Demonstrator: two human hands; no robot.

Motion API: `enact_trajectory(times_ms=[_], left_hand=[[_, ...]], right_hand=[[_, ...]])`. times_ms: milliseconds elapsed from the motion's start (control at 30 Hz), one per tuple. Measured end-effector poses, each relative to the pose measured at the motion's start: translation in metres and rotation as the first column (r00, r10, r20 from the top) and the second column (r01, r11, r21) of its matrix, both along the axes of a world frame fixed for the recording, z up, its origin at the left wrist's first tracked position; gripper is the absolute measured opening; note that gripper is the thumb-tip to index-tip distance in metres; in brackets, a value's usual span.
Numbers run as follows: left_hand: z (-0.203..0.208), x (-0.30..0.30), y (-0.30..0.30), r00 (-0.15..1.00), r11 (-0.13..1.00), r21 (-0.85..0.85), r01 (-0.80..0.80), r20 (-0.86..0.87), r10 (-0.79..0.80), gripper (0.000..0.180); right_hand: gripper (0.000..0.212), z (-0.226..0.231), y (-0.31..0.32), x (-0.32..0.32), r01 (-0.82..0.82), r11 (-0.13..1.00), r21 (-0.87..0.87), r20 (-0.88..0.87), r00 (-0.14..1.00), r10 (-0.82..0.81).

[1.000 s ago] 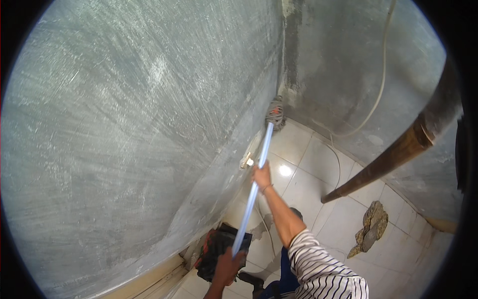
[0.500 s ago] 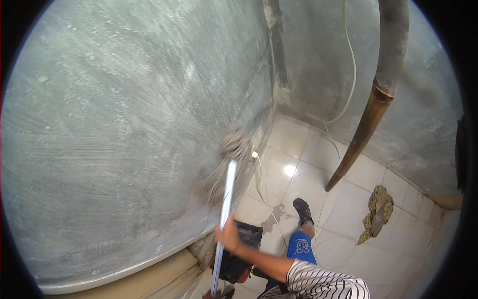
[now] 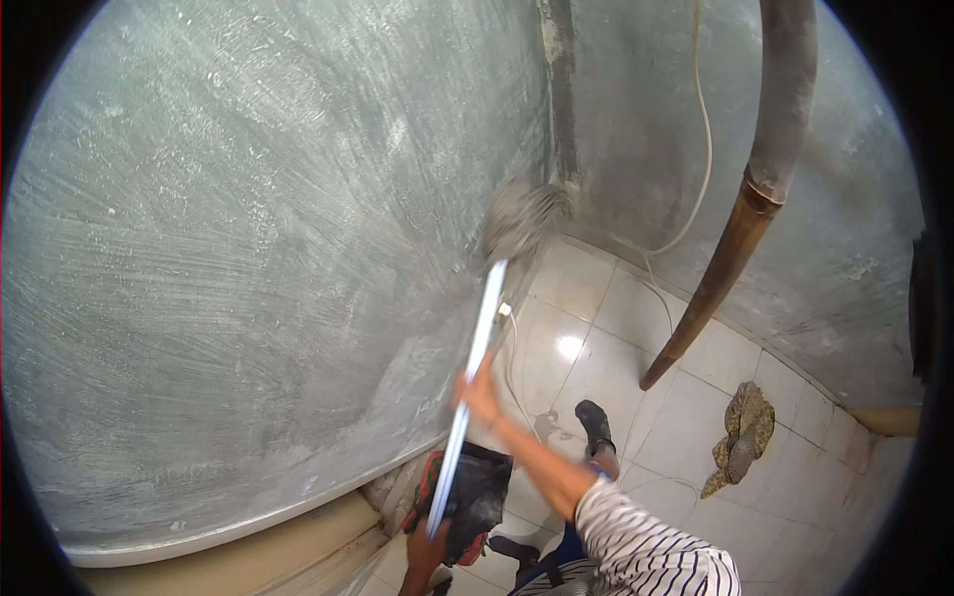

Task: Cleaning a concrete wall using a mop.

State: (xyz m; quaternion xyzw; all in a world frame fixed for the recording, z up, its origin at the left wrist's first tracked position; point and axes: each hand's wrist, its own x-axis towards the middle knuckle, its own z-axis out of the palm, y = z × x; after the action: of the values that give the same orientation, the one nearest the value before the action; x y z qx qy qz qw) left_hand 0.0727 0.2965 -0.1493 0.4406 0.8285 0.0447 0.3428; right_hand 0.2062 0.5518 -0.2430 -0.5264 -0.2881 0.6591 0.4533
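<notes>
gripping a long pale-blue pole (image 3: 475,372) with both hands, the person works a blurred grey brush head (image 3: 519,221) against the wet grey plastered wall (image 3: 258,258) close to the corner where it meets the far wall (image 3: 845,228). the right hand (image 3: 480,390) is wrapped around the pole about midway along it, the forearm running down right to a black-and-white striped sleeve (image 3: 646,546). the left hand (image 3: 429,541) is closed around the pole's near end at the bottom edge of the picture, though it is partly cut off there, so the fingers are hard to make out. the pole slants up from that near end to the brush head, which seems to touch the wall, but motion blur leaves the contact unsure. just beside the near end of the pole a dark bucket with a reddish rim (image 3: 469,497) stands on the white tiled floor (image 3: 686,417), close against the wall's base. a dark shoe (image 3: 596,425) rests on the tiles to the right of the bucket. farther right a lump of rubble (image 3: 740,437) lies on the floor near the far wall. a thick brown and grey pipe (image 3: 735,228) leans from the top right down to the tiles, and a thin white cable (image 3: 686,214) hangs along the far wall to its left.
</notes>
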Motion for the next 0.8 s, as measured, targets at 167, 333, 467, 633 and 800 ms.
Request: enact_trajectory(times_ms=[167,333,467,633,800], left_hand=[[0.050,-0.010,-0.101,0.911,0.950,-0.170,-0.264,0.279,0.303,0.043],[0.010,0.024,0.032,0.992,0.990,-0.063,0.128,0.009,-0.127,0.047],[0.000,0.085,0.183,0.972,0.976,0.047,0.210,0.098,-0.214,0.040],[-0.008,0.086,0.140,0.975,0.969,0.145,0.201,0.066,-0.213,0.037],[-0.030,-0.027,-0.096,0.989,0.996,0.073,-0.045,0.146,0.034,0.029]], right_hand=[[0.040,0.064,-0.101,-0.012,-0.104,0.990,0.092,-0.099,0.989,0.113],[0.077,0.012,0.033,0.042,-0.002,0.995,0.101,-0.020,1.000,0.004],[0.036,0.013,0.186,0.124,0.273,0.960,0.057,0.099,0.956,-0.278],[0.050,0.002,0.150,0.113,0.254,0.955,0.156,0.250,0.925,-0.287],[0.054,0.067,-0.068,-0.006,-0.162,0.950,0.268,0.235,0.967,0.099]])
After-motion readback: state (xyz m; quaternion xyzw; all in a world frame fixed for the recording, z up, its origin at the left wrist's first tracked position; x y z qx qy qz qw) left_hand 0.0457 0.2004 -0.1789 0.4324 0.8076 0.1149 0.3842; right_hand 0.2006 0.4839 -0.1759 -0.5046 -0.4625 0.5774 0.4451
